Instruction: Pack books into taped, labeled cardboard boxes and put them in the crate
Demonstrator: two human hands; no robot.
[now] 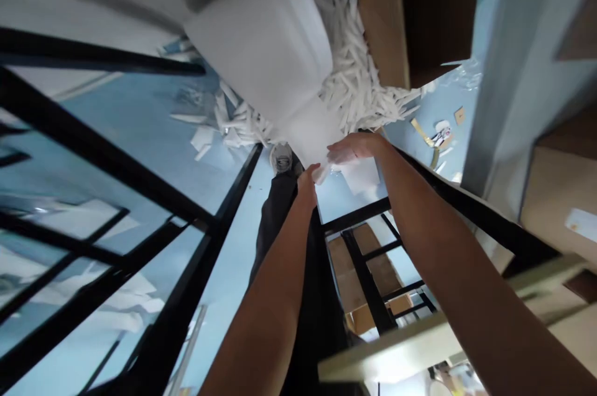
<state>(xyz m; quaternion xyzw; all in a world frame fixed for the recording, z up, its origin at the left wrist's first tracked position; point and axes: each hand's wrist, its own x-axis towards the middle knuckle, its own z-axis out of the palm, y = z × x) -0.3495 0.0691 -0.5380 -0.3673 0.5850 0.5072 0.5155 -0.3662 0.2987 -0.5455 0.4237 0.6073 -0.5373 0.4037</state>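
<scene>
A large roll of white foam sheet point(265, 35) lies on the floor ahead, its loose end point(313, 130) running down toward me. My left hand point(308, 182) is closed at the near edge of that loose end, thumb and fingers pinched on it. Just to its right, my right hand point(357, 146) is bent over the sheet, fingers curled against its edge. Part of the sheet under the fingers is hidden and slightly blurred. Another white piece point(361, 175) lies below the right hand.
Piled white strips point(354, 88) surround the roll. An open cardboard box point(385, 23) stands at the upper right. Black metal frames point(140, 166) rise on the left, with another black bar point(357, 217) in front of me. Scraps point(441, 132) litter the blue floor point(158, 116). A grey post stands right.
</scene>
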